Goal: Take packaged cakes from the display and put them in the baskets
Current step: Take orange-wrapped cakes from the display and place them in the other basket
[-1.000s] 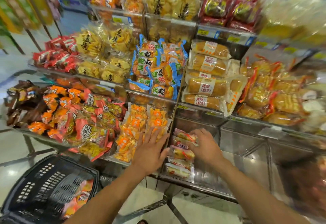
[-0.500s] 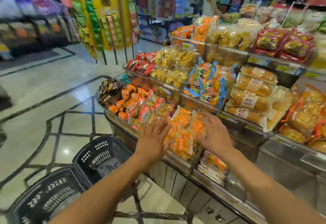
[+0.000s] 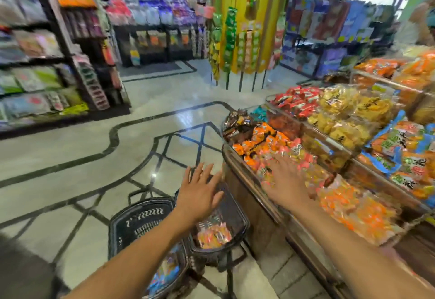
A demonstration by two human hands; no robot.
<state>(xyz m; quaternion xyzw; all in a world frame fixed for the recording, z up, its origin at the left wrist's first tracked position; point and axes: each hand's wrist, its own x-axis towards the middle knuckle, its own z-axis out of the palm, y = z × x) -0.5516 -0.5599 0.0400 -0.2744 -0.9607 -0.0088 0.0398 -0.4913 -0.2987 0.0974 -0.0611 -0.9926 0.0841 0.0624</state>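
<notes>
Packaged cakes in orange and pink wrappers (image 3: 266, 143) fill the lowest tier of the display (image 3: 249, 188) on the right. My right hand (image 3: 286, 181) lies flat over these packets with its fingers spread, holding nothing. My left hand (image 3: 200, 193) hovers empty, fingers straight, above the floor and over the right black basket (image 3: 240, 216), which holds several orange packets (image 3: 213, 235). A second black basket (image 3: 131, 225) stands to its left with colourful packets at its near end. The picture is blurred by motion.
Higher tiers carry yellow snack bags (image 3: 353, 108), red packets (image 3: 299, 98) and blue-edged bags (image 3: 404, 148). A yellow pillar hung with snack strips (image 3: 237, 40) stands ahead. Dark shelving (image 3: 58, 58) lines the left. Glossy tiled floor (image 3: 106, 157) lies between.
My view has swung left, away from the shelves toward the aisle. Both hands moved left along the lowest tier; my left hand has left the packets and now hangs over the baskets.
</notes>
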